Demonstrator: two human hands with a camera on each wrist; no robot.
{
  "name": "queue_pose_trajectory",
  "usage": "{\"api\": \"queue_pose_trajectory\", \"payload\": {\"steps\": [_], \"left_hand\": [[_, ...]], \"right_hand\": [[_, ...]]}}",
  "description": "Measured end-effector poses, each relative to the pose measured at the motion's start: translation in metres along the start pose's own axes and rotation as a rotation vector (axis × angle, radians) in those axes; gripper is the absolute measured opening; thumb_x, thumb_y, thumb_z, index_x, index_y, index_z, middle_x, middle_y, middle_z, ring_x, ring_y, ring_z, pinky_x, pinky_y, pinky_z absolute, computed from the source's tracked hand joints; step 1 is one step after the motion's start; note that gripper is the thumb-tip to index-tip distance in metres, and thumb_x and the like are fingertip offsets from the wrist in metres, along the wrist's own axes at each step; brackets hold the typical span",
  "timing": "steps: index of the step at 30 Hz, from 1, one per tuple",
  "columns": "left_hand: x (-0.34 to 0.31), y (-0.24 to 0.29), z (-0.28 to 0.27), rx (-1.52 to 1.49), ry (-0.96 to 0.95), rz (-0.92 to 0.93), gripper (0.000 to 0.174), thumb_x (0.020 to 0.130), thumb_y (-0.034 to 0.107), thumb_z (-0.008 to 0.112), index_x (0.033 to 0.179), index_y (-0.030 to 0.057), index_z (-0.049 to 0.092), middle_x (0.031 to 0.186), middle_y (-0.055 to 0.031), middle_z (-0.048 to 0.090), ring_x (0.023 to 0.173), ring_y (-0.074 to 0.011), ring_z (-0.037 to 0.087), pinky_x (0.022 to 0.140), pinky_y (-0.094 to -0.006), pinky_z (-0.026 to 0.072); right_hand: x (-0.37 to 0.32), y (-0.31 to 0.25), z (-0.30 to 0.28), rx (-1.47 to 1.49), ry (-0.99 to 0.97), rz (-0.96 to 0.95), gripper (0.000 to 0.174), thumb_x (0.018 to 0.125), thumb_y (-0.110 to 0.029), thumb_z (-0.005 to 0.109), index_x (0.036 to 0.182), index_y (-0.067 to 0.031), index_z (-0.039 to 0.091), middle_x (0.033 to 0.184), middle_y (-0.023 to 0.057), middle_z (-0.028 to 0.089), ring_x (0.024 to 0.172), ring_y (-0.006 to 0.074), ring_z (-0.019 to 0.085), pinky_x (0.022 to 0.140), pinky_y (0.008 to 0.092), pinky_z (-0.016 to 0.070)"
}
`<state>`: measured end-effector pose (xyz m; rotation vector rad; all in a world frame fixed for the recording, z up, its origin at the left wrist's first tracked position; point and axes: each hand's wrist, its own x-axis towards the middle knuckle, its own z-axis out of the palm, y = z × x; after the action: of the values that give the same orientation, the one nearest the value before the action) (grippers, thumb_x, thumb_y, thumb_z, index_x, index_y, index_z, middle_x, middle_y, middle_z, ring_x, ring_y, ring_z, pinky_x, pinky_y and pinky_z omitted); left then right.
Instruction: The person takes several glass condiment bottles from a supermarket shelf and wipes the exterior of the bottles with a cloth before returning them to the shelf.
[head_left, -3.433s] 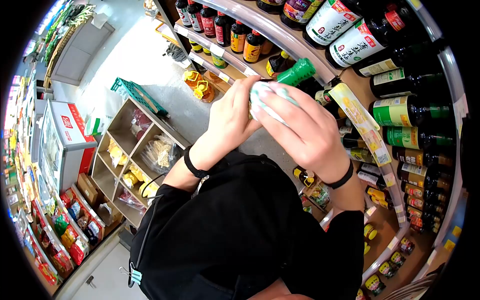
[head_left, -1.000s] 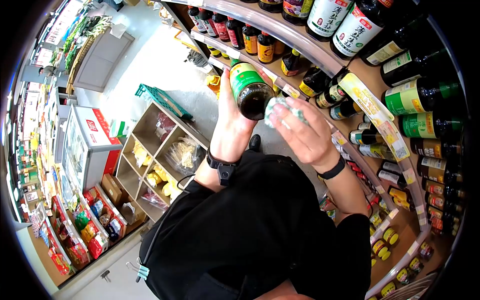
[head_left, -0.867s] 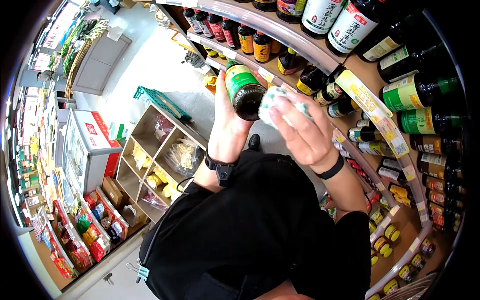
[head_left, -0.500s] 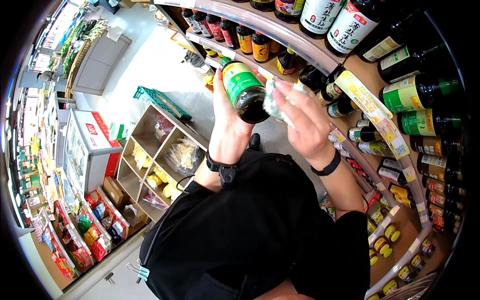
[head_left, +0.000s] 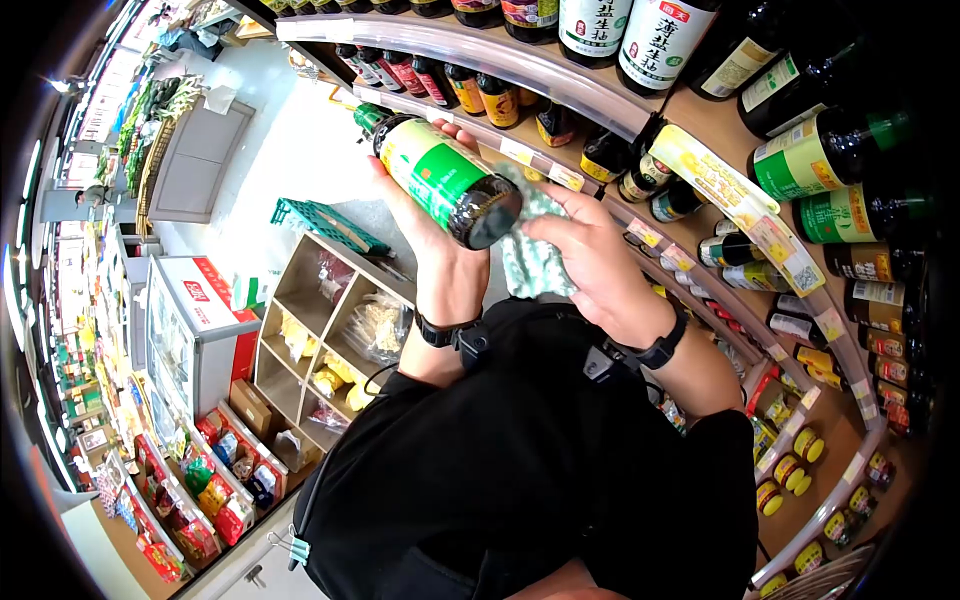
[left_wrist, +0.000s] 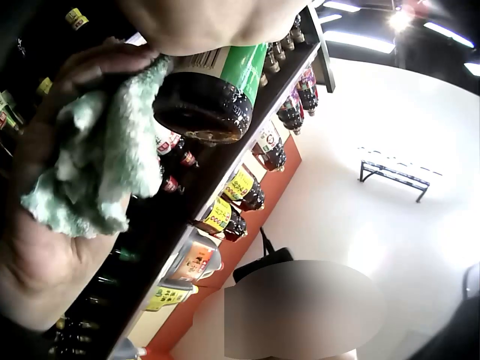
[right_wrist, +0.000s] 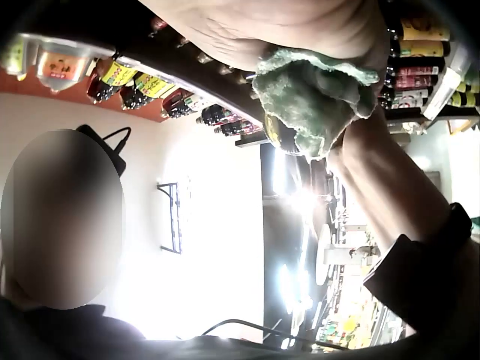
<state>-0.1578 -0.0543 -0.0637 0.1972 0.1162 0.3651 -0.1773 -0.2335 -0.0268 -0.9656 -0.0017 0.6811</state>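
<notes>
My left hand (head_left: 440, 262) grips a dark glass sauce bottle (head_left: 440, 182) with a green cap and a green and cream label. It lies tilted across the palm, cap to the upper left, base toward my right hand (head_left: 605, 258); fingertips show past its far side. The right hand holds a pale green and white cloth (head_left: 538, 255), bunched at the bottle's lower side with a flap hanging down. In the left wrist view the dark base (left_wrist: 202, 109) of the bottle is close beside the cloth (left_wrist: 112, 142). The right wrist view shows the cloth (right_wrist: 315, 97) below the palm, hiding most of the bottle.
Curved shelves with a clear front rail (head_left: 460, 55) and many sauce bottles (head_left: 665, 40) run along the top and right. A wooden cubby unit (head_left: 335, 310) with bagged goods stands left, beside a green crate (head_left: 330, 225) and a glass-topped freezer (head_left: 200, 320).
Earlier the cloth was wrapped near the bottle's green neck, then was at its base. Now the bottle has swung left, more label showing, and the cloth hangs looser along its lower side.
</notes>
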Motion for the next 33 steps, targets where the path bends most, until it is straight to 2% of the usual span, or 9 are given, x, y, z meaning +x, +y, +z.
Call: {"api": "queue_pose_trajectory", "payload": {"steps": [5, 10, 14, 16, 17, 20, 26, 30, 33], "left_hand": [[0.013, 0.018, -0.012, -0.155, -0.188, -0.142, 0.084, 0.104, 0.069, 0.063, 0.141, -0.0056, 0.051, 0.130, -0.0199, 0.064, 0.119, -0.0326, 0.065, 0.107, -0.0443, 0.0585], [0.005, 0.012, 0.002, 0.023, -0.114, 0.052, 0.087, 0.105, 0.075, 0.057, 0.140, -0.0042, 0.055, 0.128, -0.0178, 0.065, 0.120, -0.0323, 0.064, 0.109, -0.0437, 0.0566], [-0.013, -0.003, 0.026, 0.434, 0.068, 0.308, 0.070, 0.114, 0.065, 0.048, 0.138, 0.0012, 0.060, 0.121, -0.0161, 0.073, 0.112, -0.0299, 0.072, 0.103, -0.0438, 0.0589], [-0.015, -0.008, 0.027, 0.516, 0.120, 0.343, 0.060, 0.115, 0.061, 0.050, 0.135, 0.0052, 0.063, 0.116, -0.0129, 0.075, 0.106, -0.0263, 0.074, 0.096, -0.0405, 0.0607], [-0.019, -0.011, 0.026, 0.533, 0.096, 0.305, 0.054, 0.116, 0.058, 0.053, 0.130, 0.0072, 0.065, 0.111, -0.0093, 0.076, 0.098, -0.0218, 0.074, 0.089, -0.0370, 0.0610], [-0.032, -0.013, 0.029, 0.675, 0.056, 0.285, 0.037, 0.118, 0.043, 0.057, 0.128, 0.0076, 0.061, 0.111, -0.0058, 0.071, 0.089, -0.0148, 0.071, 0.073, -0.0333, 0.0600], [-0.042, -0.022, 0.044, 0.597, 0.007, 0.296, 0.031, 0.118, 0.037, 0.060, 0.128, 0.0074, 0.060, 0.114, -0.0056, 0.072, 0.099, -0.0146, 0.072, 0.084, -0.0316, 0.0604], [-0.038, -0.019, 0.038, 0.577, 0.075, 0.380, 0.048, 0.116, 0.043, 0.058, 0.139, 0.0010, 0.062, 0.121, -0.0137, 0.075, 0.108, -0.0272, 0.074, 0.096, -0.0446, 0.0607], [-0.034, -0.013, 0.037, 0.629, -0.101, 0.051, 0.081, 0.103, 0.069, 0.055, 0.139, -0.0035, 0.062, 0.121, -0.0191, 0.073, 0.106, -0.0320, 0.073, 0.095, -0.0466, 0.0604]], "right_hand": [[-0.010, -0.004, -0.015, 0.111, -0.177, 0.299, 0.035, 0.096, 0.004, 0.066, 0.130, 0.0066, 0.073, 0.110, 0.0105, 0.080, 0.087, 0.0159, 0.077, 0.080, 0.0307, 0.0629], [-0.044, -0.016, -0.024, 0.172, -0.295, 0.326, 0.048, 0.095, 0.005, 0.064, 0.143, 0.0074, 0.067, 0.130, 0.0153, 0.078, 0.109, 0.0222, 0.078, 0.098, 0.0360, 0.0625], [-0.047, -0.035, -0.021, -1.134, 0.022, -0.911, 0.052, 0.096, 0.000, 0.072, 0.148, 0.0034, 0.068, 0.139, 0.0192, 0.072, 0.121, 0.0307, 0.074, 0.103, 0.0382, 0.0595], [-0.027, -0.026, -0.022, -1.436, 0.098, -1.459, 0.044, 0.097, -0.004, 0.075, 0.140, 0.0019, 0.073, 0.142, 0.0168, 0.070, 0.121, 0.0342, 0.074, 0.104, 0.0417, 0.0609], [-0.026, -0.027, -0.015, -1.583, 0.073, -1.558, 0.037, 0.099, -0.007, 0.074, 0.135, 0.0006, 0.076, 0.143, 0.0164, 0.068, 0.124, 0.0344, 0.073, 0.103, 0.0438, 0.0625], [-0.011, -0.020, 0.002, -1.625, -0.007, -1.489, 0.033, 0.097, -0.009, 0.073, 0.128, 0.0019, 0.078, 0.138, 0.0135, 0.072, 0.132, 0.0329, 0.068, 0.108, 0.0434, 0.0611], [-0.015, -0.013, -0.035, -1.636, -0.205, -1.566, 0.030, 0.097, -0.007, 0.070, 0.124, 0.0040, 0.078, 0.135, 0.0121, 0.073, 0.131, 0.0299, 0.068, 0.110, 0.0427, 0.0601], [-0.041, -0.010, -0.073, -1.680, -0.256, -1.444, 0.028, 0.093, -0.005, 0.076, 0.119, 0.0045, 0.080, 0.132, 0.0081, 0.073, 0.130, 0.0291, 0.068, 0.107, 0.0398, 0.0621], [-0.059, -0.014, -0.092, -1.718, -0.142, -1.409, 0.023, 0.088, -0.001, 0.081, 0.111, 0.0031, 0.083, 0.129, 0.0069, 0.075, 0.123, 0.0301, 0.070, 0.101, 0.0387, 0.0638]]}}
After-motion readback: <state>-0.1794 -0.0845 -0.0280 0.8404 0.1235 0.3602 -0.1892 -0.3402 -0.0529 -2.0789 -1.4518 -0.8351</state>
